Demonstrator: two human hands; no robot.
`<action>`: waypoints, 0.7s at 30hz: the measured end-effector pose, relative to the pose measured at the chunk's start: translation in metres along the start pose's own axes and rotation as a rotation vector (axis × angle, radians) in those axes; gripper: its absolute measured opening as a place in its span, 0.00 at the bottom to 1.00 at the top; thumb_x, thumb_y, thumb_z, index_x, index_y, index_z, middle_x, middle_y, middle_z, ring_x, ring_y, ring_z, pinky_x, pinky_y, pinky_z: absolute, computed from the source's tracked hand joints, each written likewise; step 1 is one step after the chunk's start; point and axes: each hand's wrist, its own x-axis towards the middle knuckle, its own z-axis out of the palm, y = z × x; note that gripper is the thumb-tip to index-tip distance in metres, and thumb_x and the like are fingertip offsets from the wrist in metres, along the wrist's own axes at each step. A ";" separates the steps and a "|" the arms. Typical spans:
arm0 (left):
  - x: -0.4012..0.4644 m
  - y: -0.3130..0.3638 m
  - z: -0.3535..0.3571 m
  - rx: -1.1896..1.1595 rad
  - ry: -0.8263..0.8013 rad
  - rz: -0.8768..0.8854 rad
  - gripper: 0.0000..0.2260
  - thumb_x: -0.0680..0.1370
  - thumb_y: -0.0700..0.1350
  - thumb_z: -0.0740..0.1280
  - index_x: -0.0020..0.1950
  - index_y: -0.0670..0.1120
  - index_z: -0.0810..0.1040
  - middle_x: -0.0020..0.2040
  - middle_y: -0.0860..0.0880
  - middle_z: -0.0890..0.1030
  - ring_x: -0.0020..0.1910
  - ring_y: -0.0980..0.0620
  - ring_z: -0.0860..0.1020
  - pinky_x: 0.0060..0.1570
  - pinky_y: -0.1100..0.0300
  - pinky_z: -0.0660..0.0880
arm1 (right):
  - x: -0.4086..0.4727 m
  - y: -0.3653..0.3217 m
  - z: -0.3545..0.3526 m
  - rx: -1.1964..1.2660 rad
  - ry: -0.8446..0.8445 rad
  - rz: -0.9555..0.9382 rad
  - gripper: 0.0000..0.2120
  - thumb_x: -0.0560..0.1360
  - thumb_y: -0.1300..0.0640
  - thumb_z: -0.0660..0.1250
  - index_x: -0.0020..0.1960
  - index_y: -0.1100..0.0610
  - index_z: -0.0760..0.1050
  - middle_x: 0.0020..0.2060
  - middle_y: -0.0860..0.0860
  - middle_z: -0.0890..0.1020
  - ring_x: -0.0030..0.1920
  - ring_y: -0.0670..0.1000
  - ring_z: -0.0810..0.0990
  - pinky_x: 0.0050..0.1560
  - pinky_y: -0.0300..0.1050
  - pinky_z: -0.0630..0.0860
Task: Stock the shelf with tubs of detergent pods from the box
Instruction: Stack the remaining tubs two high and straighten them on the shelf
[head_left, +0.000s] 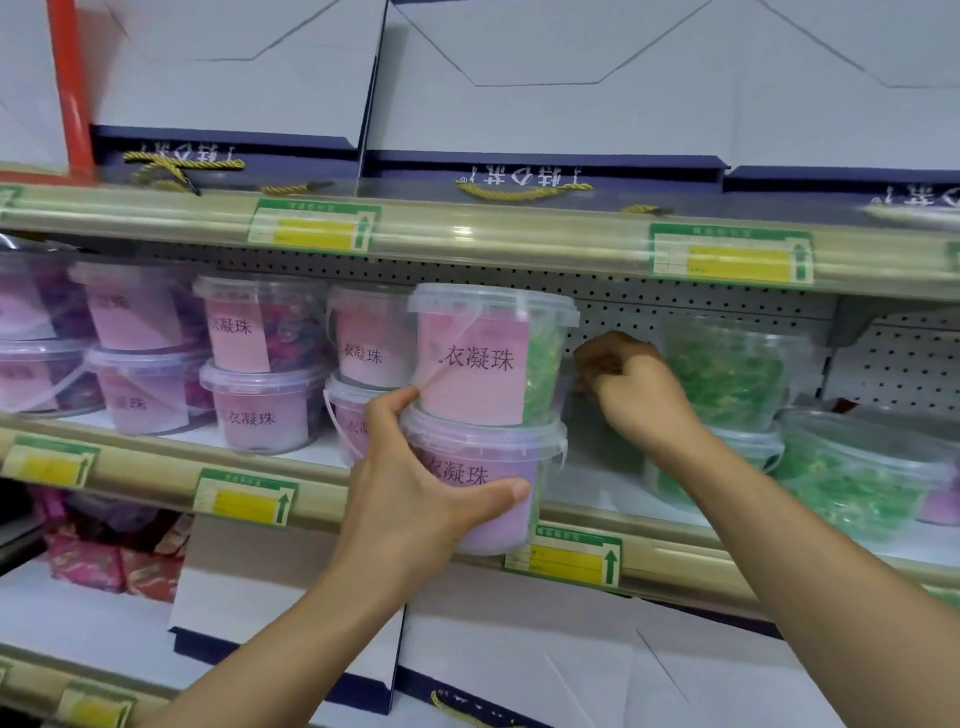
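Observation:
My left hand (415, 478) grips the lower tub (498, 514) of a two-tub stack at the front edge of the middle shelf (597, 488). This lower tub has a purple label. On top of it stands a tub of green pods (493, 358) with a pink label. My right hand (623, 384) reaches into the gap to the right of the stack with its fingers curled; whether it holds anything cannot be told. The box is out of view.
Stacked tubs of purple and pink pods (260, 364) fill the shelf's left side. Green-pod tubs (727, 374) stand at the right. White and navy gift boxes (519, 78) sit on the shelf above and below. Price tags (732, 257) line the shelf rails.

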 end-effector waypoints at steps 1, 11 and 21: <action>0.001 0.003 0.004 0.000 -0.009 0.012 0.41 0.56 0.51 0.81 0.59 0.61 0.58 0.51 0.61 0.71 0.52 0.55 0.73 0.42 0.70 0.68 | -0.007 -0.003 -0.006 0.062 -0.009 0.010 0.12 0.75 0.66 0.60 0.44 0.50 0.75 0.46 0.54 0.83 0.49 0.56 0.81 0.54 0.51 0.77; 0.029 0.007 0.045 -0.006 -0.057 0.019 0.44 0.59 0.51 0.81 0.67 0.52 0.58 0.54 0.57 0.70 0.51 0.56 0.70 0.44 0.72 0.62 | -0.055 -0.025 -0.033 0.269 -0.281 0.075 0.13 0.77 0.62 0.64 0.61 0.55 0.72 0.54 0.49 0.80 0.55 0.49 0.79 0.60 0.46 0.75; 0.045 -0.019 0.050 0.097 -0.176 0.053 0.44 0.65 0.48 0.78 0.73 0.49 0.54 0.67 0.50 0.72 0.56 0.56 0.72 0.51 0.69 0.65 | -0.042 0.004 0.005 0.205 -0.232 0.106 0.27 0.73 0.61 0.69 0.70 0.58 0.65 0.60 0.50 0.78 0.59 0.48 0.78 0.64 0.52 0.73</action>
